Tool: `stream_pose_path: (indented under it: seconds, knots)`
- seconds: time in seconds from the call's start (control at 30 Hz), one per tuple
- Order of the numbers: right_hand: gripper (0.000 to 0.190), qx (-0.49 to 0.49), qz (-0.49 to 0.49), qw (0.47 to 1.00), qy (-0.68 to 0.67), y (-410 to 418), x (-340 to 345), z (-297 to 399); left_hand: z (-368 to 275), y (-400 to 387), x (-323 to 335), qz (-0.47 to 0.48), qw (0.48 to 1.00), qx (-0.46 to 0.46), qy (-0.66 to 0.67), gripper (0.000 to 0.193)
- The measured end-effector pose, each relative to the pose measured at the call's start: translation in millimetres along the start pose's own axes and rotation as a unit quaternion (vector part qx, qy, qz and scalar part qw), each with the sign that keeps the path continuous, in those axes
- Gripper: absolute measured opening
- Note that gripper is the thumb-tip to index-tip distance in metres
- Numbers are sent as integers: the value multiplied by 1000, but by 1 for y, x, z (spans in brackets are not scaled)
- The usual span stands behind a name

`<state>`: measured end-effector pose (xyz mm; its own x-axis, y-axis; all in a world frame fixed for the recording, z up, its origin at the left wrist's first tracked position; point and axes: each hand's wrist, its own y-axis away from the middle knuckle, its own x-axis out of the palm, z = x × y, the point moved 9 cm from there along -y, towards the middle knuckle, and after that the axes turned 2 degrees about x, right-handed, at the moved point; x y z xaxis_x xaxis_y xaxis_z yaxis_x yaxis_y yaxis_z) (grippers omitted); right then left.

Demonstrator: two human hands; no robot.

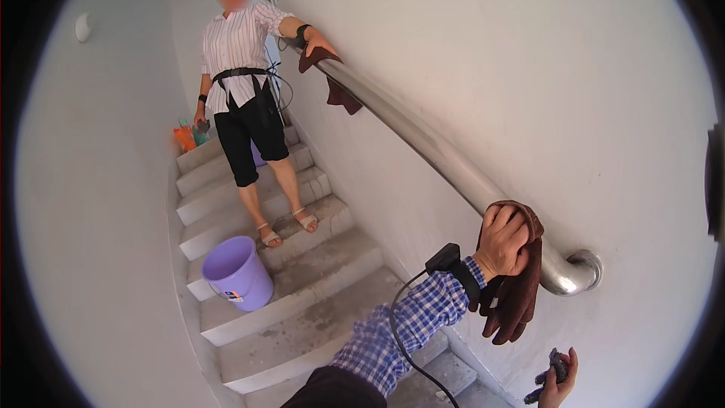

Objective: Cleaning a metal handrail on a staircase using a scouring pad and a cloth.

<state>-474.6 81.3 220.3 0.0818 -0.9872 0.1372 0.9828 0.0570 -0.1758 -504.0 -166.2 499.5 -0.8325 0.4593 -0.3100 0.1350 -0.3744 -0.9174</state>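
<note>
My left hand [503, 241], in a blue checked sleeve, grips a dark brown cloth [518, 294] wrapped over the lower part of a stainless steel handrail [430, 144]. The cloth's folds hang beneath the rail, close to its curved end bracket [572, 277] on the wall. At the bottom right edge, my right hand [558, 382] holds a dark grey scouring pad [558, 365], probably steel wool, between thumb and fingers. A black strap with a small box [444, 258] and a cable sits on my left wrist.
A purple bucket [241, 275] stands on the concrete stairs [317, 317], which have damp patches. Higher up, a person [241, 90] rests one hand on another brown cloth [318, 59] over the rail and holds a dark pad [202, 126]. Orange and green items [186, 139] lie behind.
</note>
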Motion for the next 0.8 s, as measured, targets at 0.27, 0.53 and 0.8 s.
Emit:
stream_pose_path:
  seconds: [0.27,0.53,0.8]
  knots:
    - [52,48,10,999,9,-4,-2,3,2,-2,3,-8,1000,6,-3,32]
    - [50,66,31,997,-16,9,11,-18,1,-5,-1,-15,1000,6,0,30]
    - [49,57,45,997,-10,1,23,-8,0,-3,2,12,1000,-8,12,30]
